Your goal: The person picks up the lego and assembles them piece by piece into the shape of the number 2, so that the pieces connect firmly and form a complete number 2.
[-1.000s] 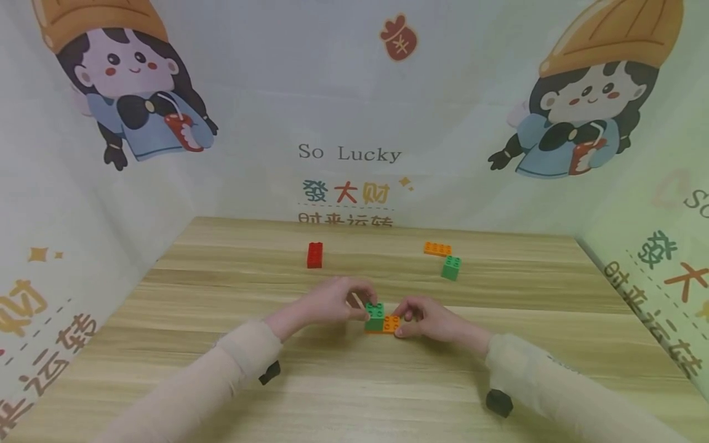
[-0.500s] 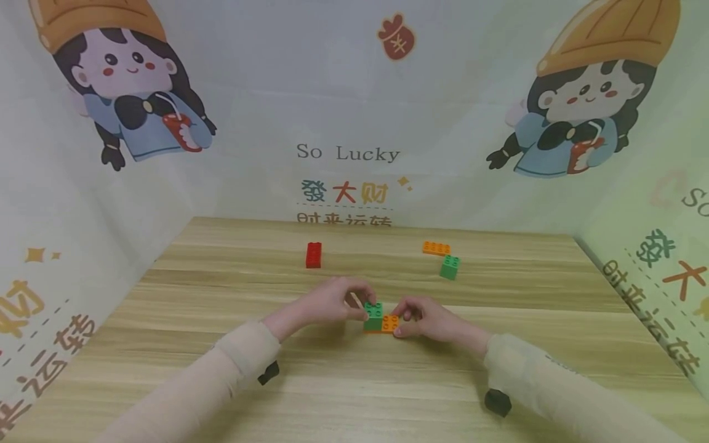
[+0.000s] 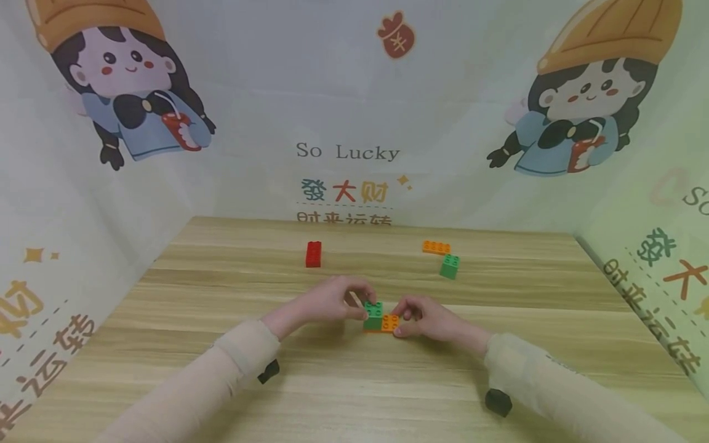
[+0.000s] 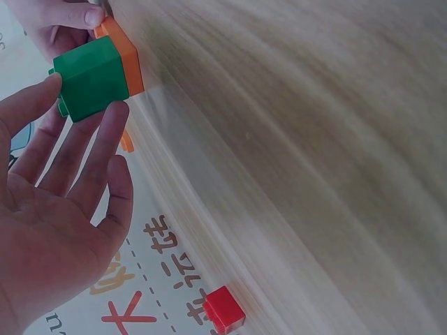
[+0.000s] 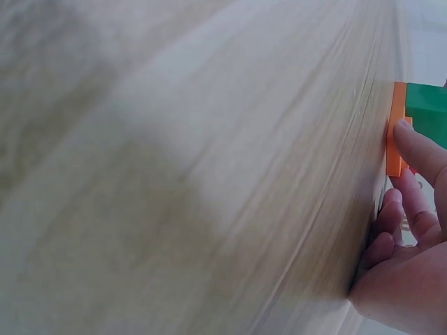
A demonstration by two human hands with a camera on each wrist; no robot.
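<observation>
At the middle of the table, a green square building brick (image 3: 373, 318) sits on the left part of an orange flat brick (image 3: 390, 323), whose studs show on the right. My left hand (image 3: 335, 300) pinches the green brick between thumb and fingers. In the left wrist view the thumb touches the studded face of the green brick (image 4: 94, 80), with fingertips close by its side. My right hand (image 3: 431, 320) holds the right end of the orange brick. The right wrist view has the thumb against the edge of the orange brick (image 5: 395, 136), which lies on the table.
Farther back on the wooden table (image 3: 249, 246) lies a red brick (image 3: 313, 254), left of centre. Another orange flat brick (image 3: 436, 247) and a second green brick (image 3: 450, 266) lie close together at the back right. A printed cloth (image 3: 249, 123) surrounds the table.
Both hands keep their places on the green and orange bricks. The whole head view has shifted very slightly; nothing else visibly differs.
</observation>
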